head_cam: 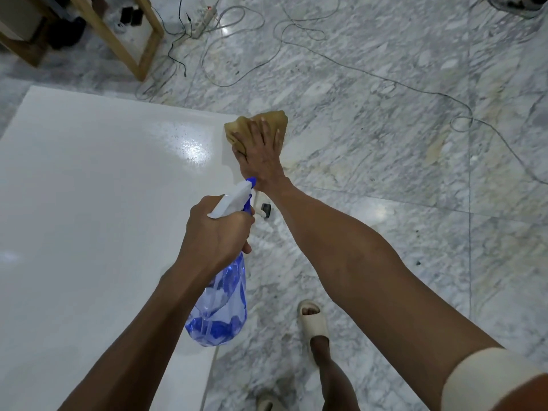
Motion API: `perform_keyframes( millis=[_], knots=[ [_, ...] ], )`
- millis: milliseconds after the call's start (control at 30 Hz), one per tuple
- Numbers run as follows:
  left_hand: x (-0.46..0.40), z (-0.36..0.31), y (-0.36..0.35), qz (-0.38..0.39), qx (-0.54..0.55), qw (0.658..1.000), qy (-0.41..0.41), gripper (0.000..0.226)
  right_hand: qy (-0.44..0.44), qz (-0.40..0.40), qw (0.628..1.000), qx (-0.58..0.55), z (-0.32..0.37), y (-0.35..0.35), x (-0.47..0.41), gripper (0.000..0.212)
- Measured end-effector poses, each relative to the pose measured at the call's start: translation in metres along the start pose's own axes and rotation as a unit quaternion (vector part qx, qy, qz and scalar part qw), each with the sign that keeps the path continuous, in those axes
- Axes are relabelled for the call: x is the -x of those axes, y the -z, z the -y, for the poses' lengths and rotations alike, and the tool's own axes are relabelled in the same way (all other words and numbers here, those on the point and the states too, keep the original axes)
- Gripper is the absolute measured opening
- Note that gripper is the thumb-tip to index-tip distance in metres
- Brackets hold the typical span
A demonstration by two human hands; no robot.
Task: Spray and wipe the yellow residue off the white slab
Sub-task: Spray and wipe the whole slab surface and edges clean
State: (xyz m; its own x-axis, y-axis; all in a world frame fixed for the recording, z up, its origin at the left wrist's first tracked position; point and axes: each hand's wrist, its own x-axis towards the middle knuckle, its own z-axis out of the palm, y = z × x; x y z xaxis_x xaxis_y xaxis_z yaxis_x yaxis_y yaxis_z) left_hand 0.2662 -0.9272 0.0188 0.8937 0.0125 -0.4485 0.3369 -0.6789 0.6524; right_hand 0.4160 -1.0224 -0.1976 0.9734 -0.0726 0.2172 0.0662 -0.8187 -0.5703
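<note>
The left grip (pixel 218 229) clamped the bottle (pixel 221 307), the right grip (pixel 261 149) pressed flat on the cloth (pixel 267 120) at the slab (pixel 89 188) edge, mid-frame; firm overlapping strokes seemed best.

Single head-worn view, wide-angle, looked forward and steeply down from standing height. Both forearms entered from the bottom edge, the left hand (pixel 218 225) and right hand (pixel 261 155) sat near centre frame. White slab (pixel 89 188) filled the left half, marble floor (pixel 400 129) the right (edges bowed by lens distortion). No second view to overlap.
</note>
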Motion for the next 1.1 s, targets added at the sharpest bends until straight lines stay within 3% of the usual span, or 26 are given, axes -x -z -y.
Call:
perform_keyframes(
  millis=[300,433,533,767,1100],
  knots=[
    [0.017,0.015,0.006,0.008,-0.017,1.0,-0.008,0.005,0.013,0.024,1.0,0.012,0.019,-0.009,0.049,0.049],
    [0.037,0.029,0.013,0.03,-0.013,0.999,0.016,0.018,0.029,0.053,0.997,0.055,0.035,-0.005,0.08,0.054],
    [0.064,0.045,0.021,-0.011,-0.045,0.999,-0.006,0.028,0.016,0.072,0.992,0.097,0.054,-0.005,0.107,0.06],
    [0.135,0.098,0.042,-0.021,-0.051,0.998,-0.017,0.024,-0.005,0.074,0.991,0.113,0.101,-0.01,0.189,0.069],
    [0.212,0.176,0.049,-0.01,-0.044,0.999,-0.003,0.033,-0.021,0.081,0.994,0.071,0.15,-0.016,0.279,0.057]
  ],
)
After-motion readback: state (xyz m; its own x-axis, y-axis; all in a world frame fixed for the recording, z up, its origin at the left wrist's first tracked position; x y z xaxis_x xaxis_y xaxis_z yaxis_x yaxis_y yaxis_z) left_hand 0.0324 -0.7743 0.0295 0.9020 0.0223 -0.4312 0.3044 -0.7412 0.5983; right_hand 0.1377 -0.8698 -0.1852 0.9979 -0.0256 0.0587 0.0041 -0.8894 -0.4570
